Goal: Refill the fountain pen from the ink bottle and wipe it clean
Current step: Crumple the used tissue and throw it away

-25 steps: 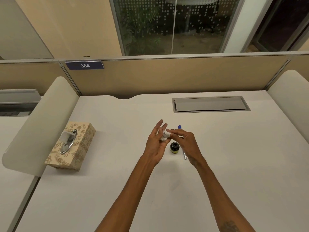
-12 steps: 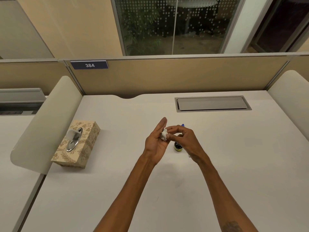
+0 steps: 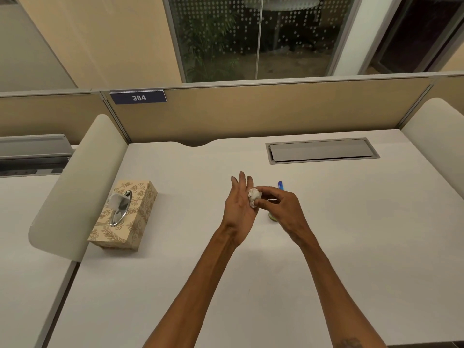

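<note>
Since a second ago, tissue wad (image 3: 254, 196) pinched by right hand (image 3: 281, 209) now rubbed on flat-spread left hand (image 3: 238, 207); pen (image 3: 280, 185) mid-bench (ink bottle (image 3: 271, 216) nearly hidden), so probably only finger-cleaning left.

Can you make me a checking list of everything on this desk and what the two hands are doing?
Surface: white desk, mostly bare.
Job's things: crumpled tissue pinched by right hand against open left hand; blue pen lying behind the hands; ink bottle mostly hidden under right hand.
Clutter: patterned tissue box, tissue poking out.
Hands: both raised above the desk.
Cables: nothing seen; closed cable hatch.
Surroundings: tan partition, sign reading 384, window beyond.
</note>
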Tool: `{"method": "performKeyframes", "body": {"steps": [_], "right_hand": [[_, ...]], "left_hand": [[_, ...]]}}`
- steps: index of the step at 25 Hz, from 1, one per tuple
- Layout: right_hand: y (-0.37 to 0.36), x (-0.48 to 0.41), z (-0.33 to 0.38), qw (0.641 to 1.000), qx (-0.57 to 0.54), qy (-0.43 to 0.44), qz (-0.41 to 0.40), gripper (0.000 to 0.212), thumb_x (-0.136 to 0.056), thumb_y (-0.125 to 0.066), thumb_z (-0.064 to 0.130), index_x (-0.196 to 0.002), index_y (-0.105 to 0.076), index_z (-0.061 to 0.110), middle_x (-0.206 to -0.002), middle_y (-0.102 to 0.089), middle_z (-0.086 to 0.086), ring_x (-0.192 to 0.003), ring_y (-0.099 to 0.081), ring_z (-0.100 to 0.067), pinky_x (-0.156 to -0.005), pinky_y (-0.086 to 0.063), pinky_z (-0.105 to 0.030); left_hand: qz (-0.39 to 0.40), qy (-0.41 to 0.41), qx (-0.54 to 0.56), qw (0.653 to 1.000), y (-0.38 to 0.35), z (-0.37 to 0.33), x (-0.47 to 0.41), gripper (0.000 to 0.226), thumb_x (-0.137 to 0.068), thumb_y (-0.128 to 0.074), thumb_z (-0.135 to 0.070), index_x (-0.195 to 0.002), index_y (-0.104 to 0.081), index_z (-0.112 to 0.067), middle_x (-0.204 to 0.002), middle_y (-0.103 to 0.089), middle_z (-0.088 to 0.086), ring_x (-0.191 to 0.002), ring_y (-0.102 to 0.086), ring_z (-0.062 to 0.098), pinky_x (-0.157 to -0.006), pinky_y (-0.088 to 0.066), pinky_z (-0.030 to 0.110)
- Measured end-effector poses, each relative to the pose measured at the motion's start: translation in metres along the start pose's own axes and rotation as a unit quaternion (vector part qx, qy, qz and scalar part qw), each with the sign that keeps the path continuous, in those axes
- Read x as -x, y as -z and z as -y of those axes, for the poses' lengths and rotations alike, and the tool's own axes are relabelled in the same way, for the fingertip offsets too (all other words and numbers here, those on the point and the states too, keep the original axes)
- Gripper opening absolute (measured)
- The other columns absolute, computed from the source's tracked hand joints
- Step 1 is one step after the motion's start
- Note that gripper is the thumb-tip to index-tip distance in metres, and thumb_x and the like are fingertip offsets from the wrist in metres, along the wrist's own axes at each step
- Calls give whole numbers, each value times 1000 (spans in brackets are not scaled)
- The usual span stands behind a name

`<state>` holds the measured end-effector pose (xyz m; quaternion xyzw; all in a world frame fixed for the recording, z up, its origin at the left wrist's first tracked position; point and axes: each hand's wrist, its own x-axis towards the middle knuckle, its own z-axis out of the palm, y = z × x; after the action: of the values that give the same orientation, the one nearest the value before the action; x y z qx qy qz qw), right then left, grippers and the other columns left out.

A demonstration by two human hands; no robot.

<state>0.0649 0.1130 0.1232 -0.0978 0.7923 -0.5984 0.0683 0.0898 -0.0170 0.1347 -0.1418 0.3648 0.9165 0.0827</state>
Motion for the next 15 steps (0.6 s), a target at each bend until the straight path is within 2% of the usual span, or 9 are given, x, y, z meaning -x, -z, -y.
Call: {"method": "performKeyframes", "body": {"steps": [3, 5, 8, 11, 13, 15], "right_hand": [[0, 8, 0, 999, -30, -2, -30, 35, -84, -77, 20, -117, -72, 11, -108, -75, -5, -99, -70, -17, -88, -56, -26], [2, 12, 4, 995, -93, -15, -37, 29, -84, -76, 16, -113, -73, 10, -105, -76, -6, -99, -71, -19, -86, -54, -27], [10, 17, 13, 984, -173, -25, -37, 26, -85, -74, 10, -111, -72, 9, -103, -77, -7, -100, -72, -21, -89, -53, -28], [20, 21, 20, 976, -215, -20, -2, 24, -86, -72, 10, -110, -71, 8, -102, -76, -11, -99, -72, -27, -93, -55, -35], [26, 23, 22, 976, -216, -15, 14, 23, -85, -74, 12, -107, -72, 9, -101, -75, -13, -100, -70, -31, -95, -55, -39], [32, 26, 25, 977, -214, -16, 12, 22, -84, -75, 13, -105, -73, 10, -100, -75, -10, -99, -70, -29, -93, -55, -38]], "left_hand": [[3, 15, 27, 1000, 2, 1, 4, 51, -107, -21, -41, -155, -27, -26, -162, -29, -1, -147, -33, 26, -120, -28, 43], [12, 14, 19, 1000, 0, 2, 6, 50, -107, -22, -35, -154, -30, -21, -161, -31, 0, -145, -35, 25, -116, -32, 40], [16, 8, -27, 999, -8, 6, 11, 49, -107, -26, -37, -150, -39, -17, -154, -44, 2, -139, -46, 25, -106, -44, 36], [4, 5, -49, 999, -15, 12, 12, 49, -106, -30, -41, -145, -48, -17, -145, -55, 8, -133, -51, 28, -100, -50, 37], [-2, 6, -35, 999, -23, 20, 14, 48, -106, -31, -41, -144, -49, -17, -145, -53, 11, -136, -48, 31, -104, -48, 42], [-2, 6, -25, 1000, -32, 28, 17, 48, -106, -32, -40, -144, -50, -16, -148, -50, 14, -139, -45, 32, -114, -38, 49]]}}
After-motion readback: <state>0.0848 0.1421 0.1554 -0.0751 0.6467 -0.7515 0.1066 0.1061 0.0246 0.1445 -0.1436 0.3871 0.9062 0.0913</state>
